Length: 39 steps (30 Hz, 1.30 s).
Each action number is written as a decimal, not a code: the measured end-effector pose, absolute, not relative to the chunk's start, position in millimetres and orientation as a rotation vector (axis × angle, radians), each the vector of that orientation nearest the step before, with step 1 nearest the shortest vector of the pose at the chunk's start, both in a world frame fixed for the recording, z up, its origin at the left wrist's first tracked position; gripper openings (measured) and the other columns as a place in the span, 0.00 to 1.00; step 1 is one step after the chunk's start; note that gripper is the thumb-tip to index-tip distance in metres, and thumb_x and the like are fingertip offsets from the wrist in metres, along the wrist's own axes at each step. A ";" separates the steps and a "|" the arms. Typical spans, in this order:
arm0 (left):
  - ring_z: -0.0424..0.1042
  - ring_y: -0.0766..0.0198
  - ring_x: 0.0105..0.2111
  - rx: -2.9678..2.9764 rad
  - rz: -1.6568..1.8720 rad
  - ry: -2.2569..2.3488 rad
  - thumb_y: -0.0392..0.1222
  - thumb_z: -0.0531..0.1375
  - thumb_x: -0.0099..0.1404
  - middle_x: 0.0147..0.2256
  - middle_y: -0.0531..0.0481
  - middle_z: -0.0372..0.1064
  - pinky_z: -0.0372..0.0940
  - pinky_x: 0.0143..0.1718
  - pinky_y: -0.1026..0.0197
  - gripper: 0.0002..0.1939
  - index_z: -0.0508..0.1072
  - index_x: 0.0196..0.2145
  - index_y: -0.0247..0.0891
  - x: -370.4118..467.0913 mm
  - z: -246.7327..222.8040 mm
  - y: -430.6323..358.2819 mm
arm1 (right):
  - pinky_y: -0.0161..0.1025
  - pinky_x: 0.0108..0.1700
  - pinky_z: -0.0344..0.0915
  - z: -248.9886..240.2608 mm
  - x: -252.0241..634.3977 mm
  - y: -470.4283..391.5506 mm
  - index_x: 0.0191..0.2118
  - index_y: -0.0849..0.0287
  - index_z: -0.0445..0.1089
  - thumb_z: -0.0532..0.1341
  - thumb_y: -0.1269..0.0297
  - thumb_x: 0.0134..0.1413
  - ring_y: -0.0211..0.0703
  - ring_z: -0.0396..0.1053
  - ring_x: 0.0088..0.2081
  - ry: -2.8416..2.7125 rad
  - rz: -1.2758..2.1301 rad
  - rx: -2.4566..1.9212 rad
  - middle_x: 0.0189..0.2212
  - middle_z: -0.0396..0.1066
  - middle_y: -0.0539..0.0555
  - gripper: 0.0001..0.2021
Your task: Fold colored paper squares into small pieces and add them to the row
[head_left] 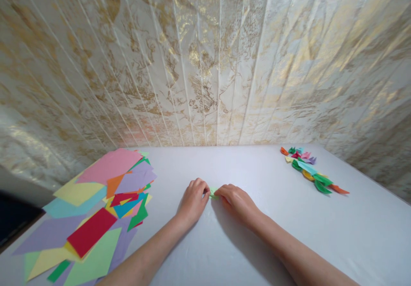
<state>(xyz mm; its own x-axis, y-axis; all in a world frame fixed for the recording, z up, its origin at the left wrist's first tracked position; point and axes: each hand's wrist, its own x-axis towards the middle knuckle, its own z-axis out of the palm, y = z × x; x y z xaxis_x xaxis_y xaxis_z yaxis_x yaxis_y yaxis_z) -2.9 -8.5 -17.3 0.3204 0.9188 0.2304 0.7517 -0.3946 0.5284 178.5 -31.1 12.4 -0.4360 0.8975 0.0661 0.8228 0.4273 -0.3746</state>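
Observation:
A small piece of light green paper (212, 192) is between my two hands, low over the middle of the white table. My left hand (194, 198) has its fingers curled and pinches the paper's left side. From the other side, my right hand (236, 201) closes its fingertips on the right edge. Most of the paper is hidden by my fingers, so its folded shape is hard to make out.
Loose coloured paper sheets (93, 230) overlap on the left of the white table (257, 166). Several small folded paper pieces (308, 170) lie in a group at the back right. A gold-patterned curtain (202, 63) hangs behind the table's far edge.

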 end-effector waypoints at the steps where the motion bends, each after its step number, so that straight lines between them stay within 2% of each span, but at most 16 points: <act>1: 0.65 0.59 0.41 2.269 0.712 1.499 0.32 0.56 0.65 0.37 0.49 0.67 0.62 0.44 0.58 0.06 0.69 0.31 0.40 -2.9 -17.0 -7.7 | 0.33 0.46 0.62 10.4 178.5 -30.6 0.46 0.56 0.75 0.52 0.77 0.59 0.42 0.71 0.44 -2.411 0.428 -1.476 0.40 0.75 0.55 0.18; 10: 0.66 0.59 0.41 2.277 0.609 1.610 0.34 0.56 0.65 0.37 0.49 0.68 0.62 0.43 0.59 0.05 0.70 0.31 0.40 4.6 -9.5 -3.7 | 0.33 0.48 0.62 -1.9 175.0 -29.0 0.44 0.57 0.76 0.52 0.80 0.57 0.43 0.69 0.45 -2.335 0.456 -1.418 0.40 0.73 0.56 0.19; 15: 0.66 0.59 0.42 2.286 0.540 1.678 0.35 0.56 0.66 0.39 0.49 0.69 0.61 0.44 0.58 0.05 0.70 0.33 0.40 8.6 -5.1 -6.7 | 0.34 0.48 0.63 -2.7 175.4 -27.2 0.43 0.58 0.77 0.52 0.81 0.55 0.44 0.69 0.44 -2.290 0.488 -1.416 0.40 0.74 0.57 0.20; 19: 0.66 0.58 0.43 2.324 0.477 1.685 0.36 0.56 0.67 0.40 0.49 0.69 0.61 0.45 0.58 0.04 0.70 0.34 0.40 9.0 -2.5 -6.4 | 0.35 0.51 0.62 -2.5 177.5 -24.3 0.43 0.58 0.77 0.52 0.83 0.54 0.43 0.69 0.47 -2.279 0.502 -1.338 0.44 0.74 0.56 0.20; 24: 0.66 0.58 0.44 2.349 0.421 1.689 0.37 0.56 0.67 0.40 0.49 0.68 0.60 0.44 0.58 0.04 0.70 0.35 0.41 10.3 0.1 -4.5 | 0.37 0.51 0.63 2.2 181.0 -20.7 0.40 0.58 0.76 0.51 0.82 0.53 0.43 0.70 0.46 -2.295 0.554 -1.349 0.42 0.76 0.55 0.19; 31: 0.66 0.57 0.44 2.366 0.411 1.712 0.38 0.55 0.68 0.41 0.49 0.68 0.60 0.43 0.58 0.04 0.69 0.35 0.41 12.4 -3.7 -2.4 | 0.39 0.51 0.64 2.4 183.2 -18.3 0.57 0.59 0.65 0.48 0.79 0.58 0.44 0.70 0.48 -2.205 0.642 -1.432 0.46 0.76 0.55 0.23; 39: 0.66 0.58 0.44 2.396 0.371 1.665 0.37 0.54 0.69 0.41 0.49 0.68 0.59 0.44 0.57 0.05 0.69 0.36 0.42 13.3 1.2 -2.7 | 0.37 0.51 0.63 7.4 180.7 -19.6 0.55 0.60 0.67 0.49 0.81 0.56 0.44 0.71 0.49 -2.244 0.607 -1.495 0.46 0.76 0.54 0.24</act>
<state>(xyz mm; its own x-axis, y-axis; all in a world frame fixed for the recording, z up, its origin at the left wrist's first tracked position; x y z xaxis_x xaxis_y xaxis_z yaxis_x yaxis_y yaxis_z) 13.3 -2.7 1.2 0.3338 0.9383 0.0908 0.8879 -0.3453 0.3039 180.7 -19.6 7.4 -0.3647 0.9285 0.0703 0.7664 0.3422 -0.5437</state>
